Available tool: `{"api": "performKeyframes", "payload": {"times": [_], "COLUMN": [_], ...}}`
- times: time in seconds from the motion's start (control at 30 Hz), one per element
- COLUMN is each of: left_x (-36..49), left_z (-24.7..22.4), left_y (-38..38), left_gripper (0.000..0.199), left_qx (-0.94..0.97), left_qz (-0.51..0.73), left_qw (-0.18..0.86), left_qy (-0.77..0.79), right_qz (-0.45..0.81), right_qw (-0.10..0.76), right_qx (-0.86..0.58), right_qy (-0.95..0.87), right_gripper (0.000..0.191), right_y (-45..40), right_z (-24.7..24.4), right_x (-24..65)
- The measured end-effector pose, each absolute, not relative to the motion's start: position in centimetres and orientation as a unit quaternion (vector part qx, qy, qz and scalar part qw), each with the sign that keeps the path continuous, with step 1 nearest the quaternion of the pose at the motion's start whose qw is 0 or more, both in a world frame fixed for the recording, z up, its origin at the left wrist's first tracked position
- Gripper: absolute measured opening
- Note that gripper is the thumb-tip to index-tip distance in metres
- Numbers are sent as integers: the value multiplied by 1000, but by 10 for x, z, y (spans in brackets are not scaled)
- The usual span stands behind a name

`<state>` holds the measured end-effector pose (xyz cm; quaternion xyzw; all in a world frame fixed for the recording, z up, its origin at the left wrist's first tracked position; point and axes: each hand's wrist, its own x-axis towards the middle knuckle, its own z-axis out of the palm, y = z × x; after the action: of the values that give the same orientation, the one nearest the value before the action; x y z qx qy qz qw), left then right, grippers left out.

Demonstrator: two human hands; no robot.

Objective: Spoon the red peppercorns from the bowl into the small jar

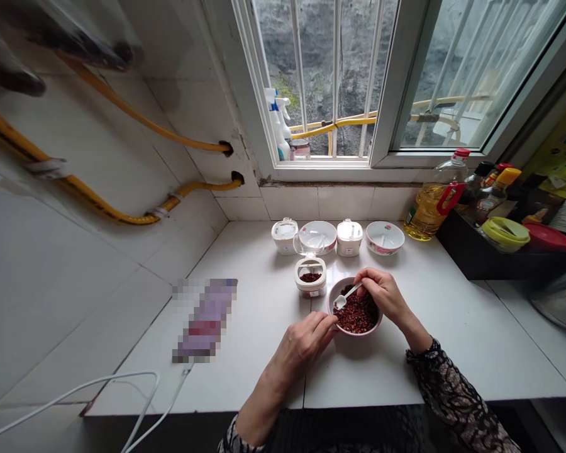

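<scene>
Inside the pink-rimmed bowl (358, 334), a deep heap of dark red dried spice (357, 314) is filling most of the space, and a small white spoon (347, 296) is dipping into it. The bowl is sitting on a white tiled desk (259, 371), toward the person's side. Just right of the bowl, the person's right hand (382, 294) is holding the spoon, its fingers (364, 277) clamping the handle. At the bowl's near left rim, the left hand (306, 343) is reaching in with its fingers (327, 322) drawn together; whether they are pinching anything is impossible to tell.

Just beyond the bowl, a small white canister (310, 284) is standing with its clear lid raised, and it is holding only a shallow layer of similar dark red spice (310, 277). Farther behind the bowl, two more lidded white canisters (284, 236) (349, 237) are alternating with two white bowls (317, 237) (385, 238), each bowl holding a spoon. Their contents are hard to make out, and none is showing the red spice.

Well to the right of the bowl, a bottle of cooking oil (428, 211) is standing beside a black tray of condiments (481, 259). Well to the left, a pixelated object (205, 321) is lying on the desk, and a white cable (122, 384) is trailing below it.
</scene>
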<state>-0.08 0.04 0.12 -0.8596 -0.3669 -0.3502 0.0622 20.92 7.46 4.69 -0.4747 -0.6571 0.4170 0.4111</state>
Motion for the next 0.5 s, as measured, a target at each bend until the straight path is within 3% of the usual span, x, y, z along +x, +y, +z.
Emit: {"api": "performKeyframes", "payload": {"times": [0.33,0.5], "left_x": [1,1], "left_z": [2,1], "left_y": [1,1], "left_gripper": [13,13], "left_qx": [-855,-854], "left_qz": [-367,-366], "left_qw": [69,73], "left_qy": [-361,-363], "right_qz": [427,290], "right_qw": [483,520], "right_qx": [-471,-415], "right_qy": [-601,-688], "right_gripper": [18,18], "right_y": [80,72], "right_z": [51,53], "right_x": [203,182]}}
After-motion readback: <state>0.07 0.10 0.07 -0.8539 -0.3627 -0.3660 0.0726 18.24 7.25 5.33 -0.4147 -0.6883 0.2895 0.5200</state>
